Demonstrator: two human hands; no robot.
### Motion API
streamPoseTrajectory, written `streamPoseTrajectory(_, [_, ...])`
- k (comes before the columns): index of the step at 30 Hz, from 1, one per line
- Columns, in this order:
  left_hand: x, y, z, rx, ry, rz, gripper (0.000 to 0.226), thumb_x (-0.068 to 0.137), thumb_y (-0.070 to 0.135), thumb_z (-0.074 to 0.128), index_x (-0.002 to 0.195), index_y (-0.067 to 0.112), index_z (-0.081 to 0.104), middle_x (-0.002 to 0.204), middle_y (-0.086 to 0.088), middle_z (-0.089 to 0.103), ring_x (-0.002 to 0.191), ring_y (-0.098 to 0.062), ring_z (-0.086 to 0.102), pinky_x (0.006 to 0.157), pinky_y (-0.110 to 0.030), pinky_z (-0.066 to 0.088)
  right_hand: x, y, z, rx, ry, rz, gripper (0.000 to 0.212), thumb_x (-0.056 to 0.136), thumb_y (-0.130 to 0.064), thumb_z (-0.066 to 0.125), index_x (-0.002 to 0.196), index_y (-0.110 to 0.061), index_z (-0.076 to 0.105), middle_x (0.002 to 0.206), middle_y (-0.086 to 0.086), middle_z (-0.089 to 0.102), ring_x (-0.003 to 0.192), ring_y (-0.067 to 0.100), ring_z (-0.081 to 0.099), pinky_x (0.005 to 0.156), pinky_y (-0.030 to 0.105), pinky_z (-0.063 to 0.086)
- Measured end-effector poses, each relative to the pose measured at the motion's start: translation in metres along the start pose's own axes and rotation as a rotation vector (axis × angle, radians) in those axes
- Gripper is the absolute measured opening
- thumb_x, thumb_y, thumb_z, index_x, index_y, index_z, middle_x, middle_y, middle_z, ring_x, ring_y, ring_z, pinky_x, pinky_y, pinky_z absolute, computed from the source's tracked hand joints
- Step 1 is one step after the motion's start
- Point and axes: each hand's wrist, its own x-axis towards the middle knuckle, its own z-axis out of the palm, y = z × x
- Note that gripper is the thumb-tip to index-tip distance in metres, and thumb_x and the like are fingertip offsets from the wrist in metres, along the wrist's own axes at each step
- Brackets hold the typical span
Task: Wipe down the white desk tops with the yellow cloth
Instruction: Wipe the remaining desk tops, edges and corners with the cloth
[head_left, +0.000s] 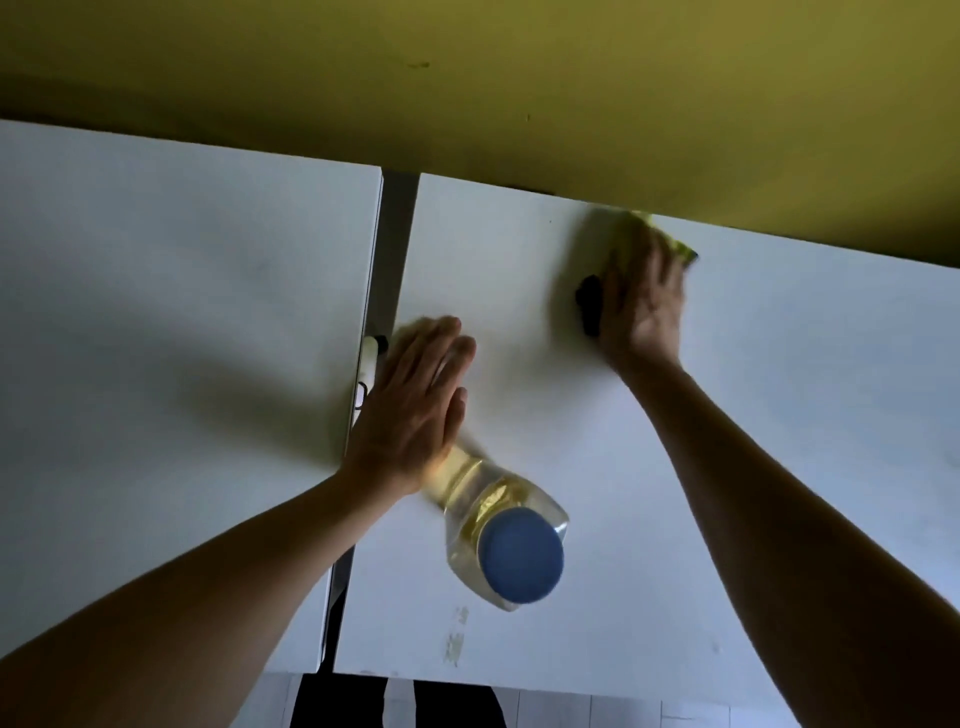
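Both bare forearms reach forward, well apart. The left hand (410, 410) lies palm down, fingers straight and close together, pointing ahead and a little to the right, the thumb tucked along its right edge. The right hand (644, 301) is stretched further out, beyond and to the right of the left, also palm down, fingers spread and flattened; its fingertips are blurred. The right wrist is bent slightly, the forearm slanting back toward the right.

Dim, uneven lighting; soft shadows fall across the left worktop (156, 312). Right hand (644, 306) is motion-blurred. Wide-angle distortion bends frame edges.
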Motion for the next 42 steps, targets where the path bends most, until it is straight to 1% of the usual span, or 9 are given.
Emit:
streamPoseTrajectory(5, [0.0,0.001,-0.003,0.005,0.011,-0.01,0.05,0.108,0.02,0.038,0.153,0.002,0.047,0.164,-0.017,0.039,0.154,-0.034,0.033,0.123,-0.054,0.031,0.042,-0.11,0.057,0.006,-0.317,-0.424,0.07,0.096,-0.051,0.038,0.156,-0.015,0.032,0.155,0.015,0.038,0.14,0.039,0.036,0.117,0.045,0.032])
streamPoseTrajectory(9, [0.001,0.002,-0.001,0.025,-0.002,-0.023,0.05,0.109,0.021,0.036,0.155,0.004,0.044,0.166,-0.015,0.036,0.156,-0.029,0.029,0.125,-0.051,0.029,0.05,-0.132,0.074,0.015,-0.32,-0.57,0.064,0.099,-0.046,0.04,0.155,-0.015,0.036,0.15,0.012,0.045,0.134,0.035,0.044,0.115,0.047,0.034])
streamPoseTrajectory(14, [0.003,0.0,-0.002,0.017,0.011,0.009,0.049,0.108,0.019,0.037,0.153,0.004,0.047,0.163,-0.016,0.04,0.154,-0.034,0.033,0.125,-0.052,0.029,0.05,-0.054,0.038,0.058,-0.1,-0.266,0.063,0.092,-0.035,0.05,0.151,-0.016,0.042,0.148,0.013,0.048,0.134,0.037,0.044,0.117,0.043,0.033])
streamPoseTrajectory(18, [0.004,-0.001,-0.001,0.033,0.033,0.028,0.047,0.107,0.018,0.04,0.151,0.003,0.049,0.16,-0.016,0.043,0.152,-0.034,0.035,0.124,-0.052,0.029,0.037,0.036,-0.013,0.01,0.044,-0.017,0.063,0.093,-0.038,0.044,0.153,-0.018,0.038,0.147,0.011,0.047,0.134,0.034,0.042,0.114,0.042,0.034])
streamPoseTrajectory(22, [0.004,-0.006,0.004,0.064,0.099,0.053,0.044,0.107,0.015,0.043,0.147,0.002,0.054,0.156,-0.019,0.049,0.147,-0.037,0.042,0.123,-0.052,0.032,0.019,0.057,-0.03,0.026,0.088,0.17,0.066,0.093,-0.042,0.036,0.154,-0.016,0.034,0.149,0.015,0.041,0.137,0.036,0.038,0.117,0.045,0.029])
streamPoseTrajectory(29, [-0.006,-0.011,0.003,-0.025,0.061,0.023,0.041,0.108,0.012,0.037,0.143,0.001,0.057,0.152,-0.019,0.051,0.144,-0.037,0.046,0.116,-0.053,0.041,-0.085,-0.022,-0.004,0.044,-0.05,-0.193,0.064,0.093,-0.033,0.049,0.152,-0.013,0.039,0.148,0.016,0.046,0.136,0.037,0.042,0.116,0.045,0.033])
streamPoseTrajectory(35, [-0.08,0.026,-0.037,-0.194,0.055,-0.089,0.069,0.08,-0.015,0.067,0.141,0.011,0.051,0.146,-0.008,0.054,0.136,-0.026,0.047,0.113,-0.036,0.04,-0.116,-0.031,0.0,0.116,-0.034,-0.179,0.061,0.098,-0.035,0.051,0.155,-0.019,0.036,0.152,0.01,0.044,0.143,0.03,0.037,0.119,0.049,0.03])
streamPoseTrajectory(37, [-0.1,0.042,-0.039,-0.184,0.027,-0.126,0.061,0.076,0.003,0.061,0.135,0.011,0.049,0.138,-0.002,0.05,0.13,-0.027,0.047,0.111,-0.031,0.036,-0.116,-0.03,0.001,0.123,-0.019,-0.174,0.061,0.098,-0.035,0.051,0.155,-0.019,0.036,0.152,0.01,0.044,0.143,0.029,0.037,0.119,0.049,0.029])
streamPoseTrajectory(42, [-0.107,0.077,-0.034,-0.317,-0.049,-0.287,0.058,0.081,0.045,0.07,0.129,0.018,0.053,0.128,-0.005,0.059,0.127,-0.031,0.054,0.108,-0.051,0.046,-0.133,-0.023,-0.002,0.113,0.039,-0.062,0.064,0.097,-0.035,0.057,0.155,-0.018,0.035,0.153,0.008,0.043,0.143,0.029,0.037,0.119,0.047,0.029])
